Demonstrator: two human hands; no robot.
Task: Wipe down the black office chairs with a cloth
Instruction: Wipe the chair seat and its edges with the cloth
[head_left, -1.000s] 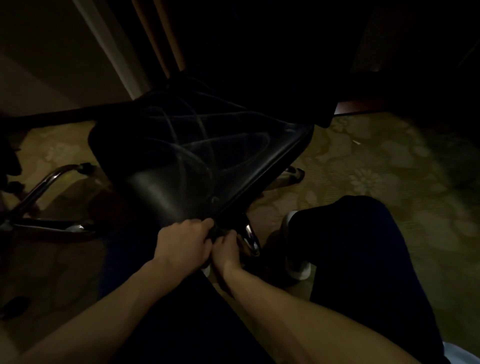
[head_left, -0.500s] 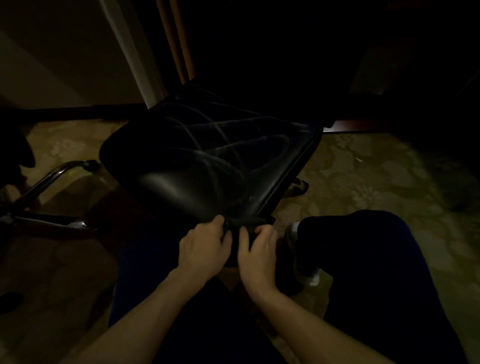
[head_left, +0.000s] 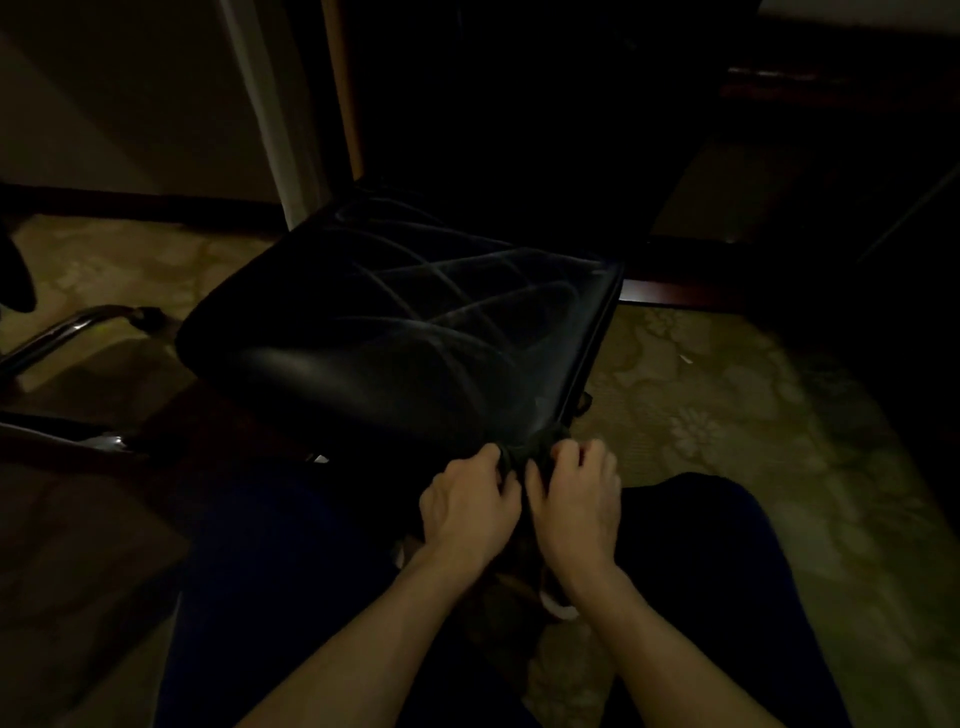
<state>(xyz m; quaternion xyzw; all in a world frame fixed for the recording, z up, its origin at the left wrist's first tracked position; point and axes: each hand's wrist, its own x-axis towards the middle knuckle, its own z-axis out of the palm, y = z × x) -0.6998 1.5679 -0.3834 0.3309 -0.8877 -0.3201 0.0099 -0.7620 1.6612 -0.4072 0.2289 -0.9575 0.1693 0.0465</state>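
A black office chair seat (head_left: 395, 332) fills the middle of the dim view, its glossy surface marked with curved wipe streaks. Its backrest is lost in darkness behind. A dark cloth (head_left: 524, 452) is bunched at the seat's near right corner. My left hand (head_left: 467, 504) and my right hand (head_left: 582, 499) sit side by side just below that corner, fingers curled into the cloth between them.
A chrome frame of another chair (head_left: 57, 332) stands at the left. Patterned carpet (head_left: 727, 415) spreads to the right. A pale door frame (head_left: 270, 104) rises behind. My dark-trousered knees (head_left: 701, 545) are under my arms, with a light shoe (head_left: 558, 608) between them.
Both hands have moved from below the seat's front edge to its near right corner, gathering the cloth between them. The camera has come closer to the seat.
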